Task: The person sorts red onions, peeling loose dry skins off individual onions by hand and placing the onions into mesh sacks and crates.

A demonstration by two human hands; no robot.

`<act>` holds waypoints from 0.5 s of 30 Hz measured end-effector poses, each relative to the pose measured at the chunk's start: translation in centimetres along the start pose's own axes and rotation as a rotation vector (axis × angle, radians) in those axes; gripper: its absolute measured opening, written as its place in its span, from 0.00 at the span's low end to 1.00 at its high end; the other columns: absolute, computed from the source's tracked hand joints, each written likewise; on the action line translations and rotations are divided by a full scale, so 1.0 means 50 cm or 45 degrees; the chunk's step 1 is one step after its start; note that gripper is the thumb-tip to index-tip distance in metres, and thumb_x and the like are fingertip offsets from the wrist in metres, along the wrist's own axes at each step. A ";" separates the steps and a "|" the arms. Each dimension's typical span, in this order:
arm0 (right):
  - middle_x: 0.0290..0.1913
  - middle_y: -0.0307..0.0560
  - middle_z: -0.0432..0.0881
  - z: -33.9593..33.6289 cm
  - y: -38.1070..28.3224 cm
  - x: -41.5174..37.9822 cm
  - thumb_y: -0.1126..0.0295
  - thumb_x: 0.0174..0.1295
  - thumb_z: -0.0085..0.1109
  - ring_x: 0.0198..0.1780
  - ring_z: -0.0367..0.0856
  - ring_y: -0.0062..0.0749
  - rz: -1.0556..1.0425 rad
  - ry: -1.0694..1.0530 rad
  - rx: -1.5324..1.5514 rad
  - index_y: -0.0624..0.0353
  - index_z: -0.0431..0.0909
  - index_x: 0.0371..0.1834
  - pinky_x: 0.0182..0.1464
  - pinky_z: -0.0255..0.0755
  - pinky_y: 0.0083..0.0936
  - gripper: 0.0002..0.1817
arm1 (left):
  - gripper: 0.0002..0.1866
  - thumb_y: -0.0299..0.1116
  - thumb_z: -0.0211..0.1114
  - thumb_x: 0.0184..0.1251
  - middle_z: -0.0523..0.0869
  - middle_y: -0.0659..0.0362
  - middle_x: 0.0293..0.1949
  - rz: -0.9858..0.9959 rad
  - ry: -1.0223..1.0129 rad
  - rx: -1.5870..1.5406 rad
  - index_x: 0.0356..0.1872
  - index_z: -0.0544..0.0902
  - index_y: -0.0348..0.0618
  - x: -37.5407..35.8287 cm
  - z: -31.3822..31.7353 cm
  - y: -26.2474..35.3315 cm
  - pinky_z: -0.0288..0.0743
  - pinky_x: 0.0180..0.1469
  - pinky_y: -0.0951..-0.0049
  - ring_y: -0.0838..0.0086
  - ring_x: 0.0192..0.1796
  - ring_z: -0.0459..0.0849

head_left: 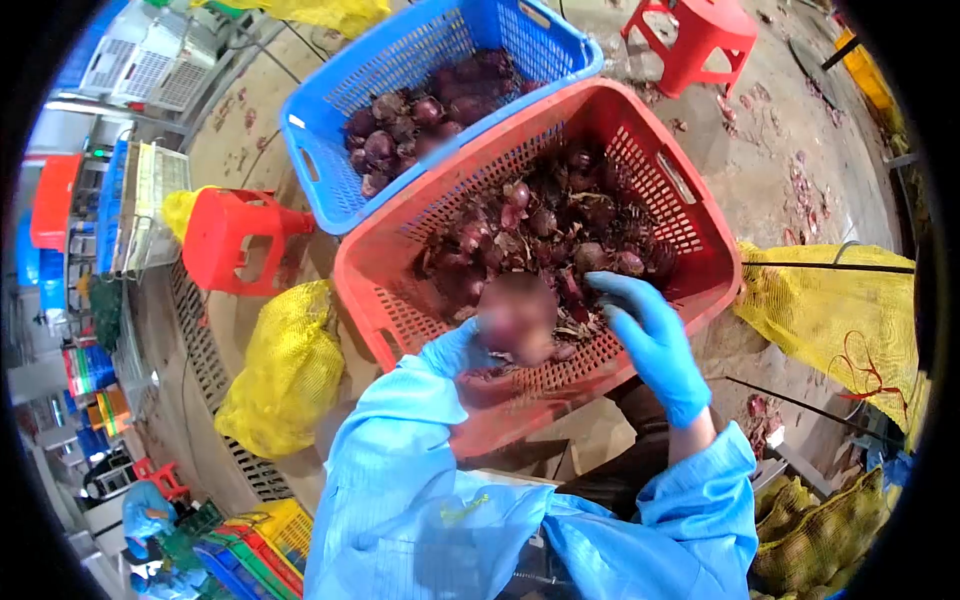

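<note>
Wearing a blue glove, my left hand point(455, 348) is closed on a large red onion point(518, 325) at the near side of the red basket; a blurred patch hides part of the onion and my fingertips. My right hand point(655, 350), also gloved in blue, hovers over the basket's right part with thumb and fingers apart and nothing in them. Below both hands, the red slotted basket point(720, 235) holds a heap of red onions point(545, 222) mixed with loose dry skins. Behind it, a blue basket point(335, 85) contains more red onions point(380, 150).
A red stool point(225, 240) stands left and another red stool point(700, 40) at the back right. Yellow mesh sacks point(285, 370) lie left and right. Onion skins litter the floor. Stacked crates point(265, 550) stand at the lower left, near a person in blue point(148, 515).
</note>
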State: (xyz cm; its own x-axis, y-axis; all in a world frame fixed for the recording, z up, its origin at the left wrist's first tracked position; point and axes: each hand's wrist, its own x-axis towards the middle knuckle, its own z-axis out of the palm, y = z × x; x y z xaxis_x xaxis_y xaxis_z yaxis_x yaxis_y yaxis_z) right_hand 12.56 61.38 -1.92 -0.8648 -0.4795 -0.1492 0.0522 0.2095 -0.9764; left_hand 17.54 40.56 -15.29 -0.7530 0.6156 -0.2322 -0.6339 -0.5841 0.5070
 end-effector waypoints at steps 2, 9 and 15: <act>0.57 0.50 0.71 0.044 0.024 0.012 0.73 0.57 0.52 0.60 0.68 0.34 -0.032 -0.164 0.092 0.61 0.68 0.59 0.62 0.60 0.27 0.24 | 0.16 0.44 0.56 0.60 0.78 0.57 0.34 -0.100 0.267 -0.252 0.41 0.75 0.45 -0.032 0.022 -0.006 0.72 0.43 0.68 0.70 0.36 0.77; 0.60 0.46 0.69 0.174 0.039 -0.023 0.63 0.57 0.60 0.60 0.66 0.29 0.075 -0.506 0.408 0.60 0.63 0.63 0.64 0.58 0.29 0.31 | 0.17 0.46 0.48 0.67 0.78 0.57 0.43 0.036 0.549 -0.696 0.46 0.75 0.46 -0.103 0.080 -0.029 0.73 0.52 0.71 0.73 0.44 0.77; 0.53 0.41 0.74 0.202 0.074 -0.036 0.60 0.63 0.52 0.54 0.72 0.26 0.121 -0.379 0.833 0.60 0.71 0.55 0.58 0.65 0.27 0.21 | 0.29 0.58 0.46 0.65 0.80 0.53 0.43 0.020 0.416 -0.466 0.44 0.76 0.39 -0.188 0.137 -0.004 0.74 0.48 0.70 0.69 0.44 0.79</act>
State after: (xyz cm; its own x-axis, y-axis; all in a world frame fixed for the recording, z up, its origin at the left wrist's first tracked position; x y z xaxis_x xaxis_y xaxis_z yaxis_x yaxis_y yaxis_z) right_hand 19.37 54.40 -6.85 -0.6739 -0.7157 -0.1834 0.4894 -0.2464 -0.8365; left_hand 25.98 38.50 -7.51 -0.7419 0.4412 -0.5049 -0.5981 -0.7758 0.2009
